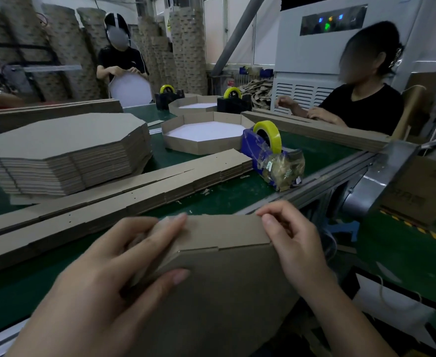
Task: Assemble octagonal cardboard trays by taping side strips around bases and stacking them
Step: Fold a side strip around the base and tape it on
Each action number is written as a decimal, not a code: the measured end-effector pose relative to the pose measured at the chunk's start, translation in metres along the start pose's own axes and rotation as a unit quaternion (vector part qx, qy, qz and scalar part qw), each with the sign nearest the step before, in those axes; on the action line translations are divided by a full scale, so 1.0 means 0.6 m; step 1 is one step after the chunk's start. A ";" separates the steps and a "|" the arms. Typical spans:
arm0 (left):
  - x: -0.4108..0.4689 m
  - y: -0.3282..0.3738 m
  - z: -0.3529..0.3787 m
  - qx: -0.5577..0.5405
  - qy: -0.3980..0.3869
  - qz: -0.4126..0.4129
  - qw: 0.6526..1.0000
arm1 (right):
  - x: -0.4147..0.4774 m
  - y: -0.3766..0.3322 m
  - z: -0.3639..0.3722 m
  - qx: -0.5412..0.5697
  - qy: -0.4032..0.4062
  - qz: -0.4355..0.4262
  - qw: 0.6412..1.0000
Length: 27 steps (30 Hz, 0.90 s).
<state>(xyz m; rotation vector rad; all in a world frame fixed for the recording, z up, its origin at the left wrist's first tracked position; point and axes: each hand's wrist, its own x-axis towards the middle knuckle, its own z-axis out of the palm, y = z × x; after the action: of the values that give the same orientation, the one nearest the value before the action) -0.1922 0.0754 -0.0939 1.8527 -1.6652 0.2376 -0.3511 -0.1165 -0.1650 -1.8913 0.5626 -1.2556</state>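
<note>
1. The left hand point(124, 256) lay nearly flat, its fingers stretched out and pressing the side strip point(224, 230) onto the edge of the base point(224, 305), with the thumb resting on the base's brown face. The right hand point(289, 240) pinched the strip's upper edge with curled fingers at the next corner. The half-built tray sat tilted between the two hands, over the near edge of the desk point(237, 194).
2. No tape showed on the visible stretch of strip. If either hand eased its pressure, the folded cardboard would probably spring away from the base.
3. The tape dispenser point(268, 150) stood well beyond the right hand. Reaching for it would likely leave one hand to hold the whole joint, so the strip could slide out of line.
4. A small step showed in the strip's lower edge between the hands. If the creases missed the base's corners, the wall might be taped crooked and the tray would stack badly.
5. The left hand's fingers covered the corner under them, so the fit there could not be judged.
6. The bottom of the frame cut off the lower part of the base, and the tray's inner face was turned away.
7. A crumpled wad hid the dispenser's front end, so I could not tell whether a free tape end was ready.
</note>
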 end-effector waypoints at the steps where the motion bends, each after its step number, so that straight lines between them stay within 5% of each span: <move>1: 0.011 0.002 0.002 0.005 -0.014 0.010 1.000 | 0.002 -0.004 0.006 0.002 -0.004 -0.007 1.000; 8: 0.057 0.028 0.015 0.114 -0.103 0.025 0.988 | 0.016 -0.017 0.019 -0.010 -0.062 0.000 0.998; 19: 0.059 0.024 0.032 0.107 -0.063 0.027 0.992 | 0.033 -0.010 -0.005 -0.024 -0.109 0.002 0.994; 27: 0.058 0.014 0.035 0.120 -0.070 0.065 0.988 | 0.021 -0.004 -0.003 -0.041 -0.068 -0.016 0.997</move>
<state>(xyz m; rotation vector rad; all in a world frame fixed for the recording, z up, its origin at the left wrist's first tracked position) -0.1990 0.0350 -0.0894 1.9755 -1.9282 0.3857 -0.3477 -0.1247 -0.1553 -2.0443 0.5198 -1.1292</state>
